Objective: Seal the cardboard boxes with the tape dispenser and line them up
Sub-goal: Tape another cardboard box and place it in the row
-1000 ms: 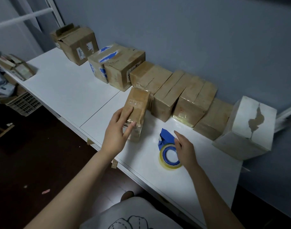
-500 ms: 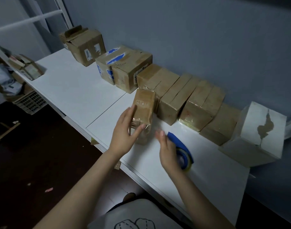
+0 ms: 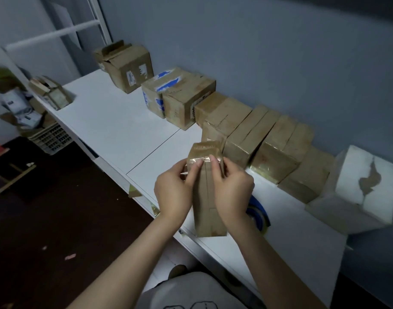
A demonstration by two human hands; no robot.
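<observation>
Both forearms reach in from below and meet over the front edge of the long white table (image 3: 115, 121). The left hand (image 3: 175, 192) and right hand (image 3: 232, 192) clasp a narrow brown cardboard box (image 3: 205, 197) between them. Their fingers curl round its sides and their thumbs press its taped top. The blue tape dispenser (image 3: 259, 211) lies just behind the right wrist.
</observation>
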